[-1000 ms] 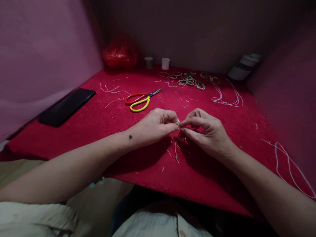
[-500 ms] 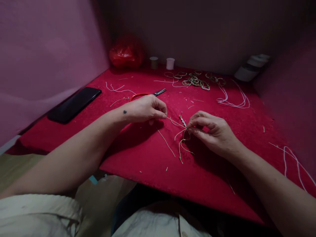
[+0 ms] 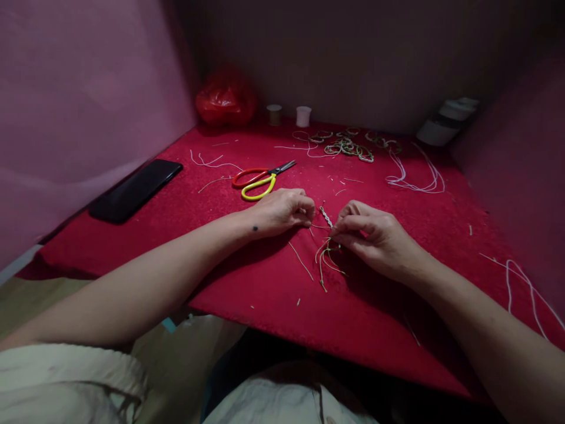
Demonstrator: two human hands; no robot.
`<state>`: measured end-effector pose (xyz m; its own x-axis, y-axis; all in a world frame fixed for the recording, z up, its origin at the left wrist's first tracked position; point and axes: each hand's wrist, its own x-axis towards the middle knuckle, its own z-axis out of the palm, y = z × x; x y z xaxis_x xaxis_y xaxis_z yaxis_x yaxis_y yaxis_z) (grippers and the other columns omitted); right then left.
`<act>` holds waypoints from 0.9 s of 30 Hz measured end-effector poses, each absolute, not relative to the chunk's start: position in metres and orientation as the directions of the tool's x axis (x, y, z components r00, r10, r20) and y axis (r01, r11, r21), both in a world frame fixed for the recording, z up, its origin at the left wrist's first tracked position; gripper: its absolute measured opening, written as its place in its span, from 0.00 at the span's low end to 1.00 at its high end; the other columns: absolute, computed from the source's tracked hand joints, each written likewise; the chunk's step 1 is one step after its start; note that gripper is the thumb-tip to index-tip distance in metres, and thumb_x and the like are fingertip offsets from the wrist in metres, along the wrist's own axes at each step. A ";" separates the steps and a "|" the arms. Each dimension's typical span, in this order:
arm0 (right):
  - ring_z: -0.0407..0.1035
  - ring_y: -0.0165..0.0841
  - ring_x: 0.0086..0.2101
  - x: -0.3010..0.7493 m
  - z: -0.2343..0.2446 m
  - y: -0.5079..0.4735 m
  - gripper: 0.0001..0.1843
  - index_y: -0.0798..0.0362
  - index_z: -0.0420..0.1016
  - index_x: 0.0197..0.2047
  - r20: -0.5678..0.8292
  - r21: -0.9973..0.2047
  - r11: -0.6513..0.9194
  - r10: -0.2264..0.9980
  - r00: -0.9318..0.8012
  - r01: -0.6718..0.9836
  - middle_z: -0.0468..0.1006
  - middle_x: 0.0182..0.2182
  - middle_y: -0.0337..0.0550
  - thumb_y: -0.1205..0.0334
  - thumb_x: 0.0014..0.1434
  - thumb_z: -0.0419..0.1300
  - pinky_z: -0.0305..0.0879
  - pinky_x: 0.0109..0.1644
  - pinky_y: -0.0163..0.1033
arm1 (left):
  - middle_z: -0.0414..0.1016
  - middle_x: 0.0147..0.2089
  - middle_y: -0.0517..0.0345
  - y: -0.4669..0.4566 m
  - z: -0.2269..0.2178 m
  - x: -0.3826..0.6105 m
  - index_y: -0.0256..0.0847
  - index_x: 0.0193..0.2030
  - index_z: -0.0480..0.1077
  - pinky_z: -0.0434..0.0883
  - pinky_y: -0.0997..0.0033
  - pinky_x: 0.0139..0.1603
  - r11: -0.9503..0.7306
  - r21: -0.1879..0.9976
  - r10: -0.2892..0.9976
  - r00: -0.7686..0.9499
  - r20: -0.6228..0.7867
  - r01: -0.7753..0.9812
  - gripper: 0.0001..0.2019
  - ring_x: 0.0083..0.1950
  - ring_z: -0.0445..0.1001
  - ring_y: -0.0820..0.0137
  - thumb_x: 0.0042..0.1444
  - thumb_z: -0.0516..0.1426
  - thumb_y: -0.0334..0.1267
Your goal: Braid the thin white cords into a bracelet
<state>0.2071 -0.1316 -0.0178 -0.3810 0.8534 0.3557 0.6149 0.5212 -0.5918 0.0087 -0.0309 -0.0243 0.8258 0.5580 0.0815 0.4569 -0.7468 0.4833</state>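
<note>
A small braided cord bracelet (image 3: 325, 217) in white and green lies low over the red cloth, its loose cord ends (image 3: 325, 264) fanned out toward me. My right hand (image 3: 368, 232) pinches it from the right, where the braid meets the loose ends; the fingertips hide the exact spot. To the left, my left hand (image 3: 289, 212) is closed in a pinch on a thin cord (image 3: 319, 226) that runs across to the braid. Just behind my left hand rest scissors (image 3: 265, 176) with one red and one yellow handle, blades pointing right.
A black phone (image 3: 136, 189) lies at the left. Along the back are a red plastic bag (image 3: 226, 101), two thread spools (image 3: 303, 116), a pile of finished braids (image 3: 348, 147) and a white bottle-like container (image 3: 446, 122). White cord (image 3: 525, 288) and several offcuts lie scattered on the red cloth (image 3: 256, 268).
My left hand has moved right, closer to the braid, uncovering the yellow scissor handle. The cord between my hands is shorter. My right hand has barely shifted.
</note>
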 end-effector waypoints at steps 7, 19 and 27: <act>0.66 0.29 0.28 0.210 -0.009 -0.133 0.07 0.58 0.77 0.31 0.263 -0.603 0.473 0.878 -0.400 0.643 0.72 0.26 0.41 0.73 0.57 0.57 0.60 0.33 0.35 | 0.67 0.34 0.54 -0.039 -0.019 0.008 0.37 0.33 0.64 0.60 0.71 0.34 -0.778 0.323 0.583 0.811 0.054 0.538 0.04 0.32 0.64 0.72 0.58 0.51 0.31; 0.65 0.30 0.30 0.205 -0.010 -0.136 0.04 0.57 0.73 0.32 0.282 -0.567 0.455 0.890 -0.357 0.687 0.70 0.31 0.44 0.73 0.56 0.59 0.61 0.34 0.36 | 0.63 0.23 0.63 -0.042 0.015 -0.006 0.40 0.28 0.58 0.55 0.74 0.28 -0.658 0.512 0.643 0.766 -0.001 0.553 0.07 0.24 0.59 0.76 0.58 0.51 0.31; 0.66 0.28 0.29 0.201 -0.017 -0.139 0.04 0.54 0.71 0.33 0.327 -0.741 0.432 0.901 -0.286 0.514 0.72 0.27 0.37 0.72 0.57 0.59 0.62 0.35 0.35 | 0.63 0.22 0.64 -0.043 0.023 -0.008 0.40 0.27 0.58 0.55 0.76 0.26 -0.632 0.551 0.654 0.757 0.002 0.545 0.09 0.23 0.58 0.77 0.59 0.51 0.30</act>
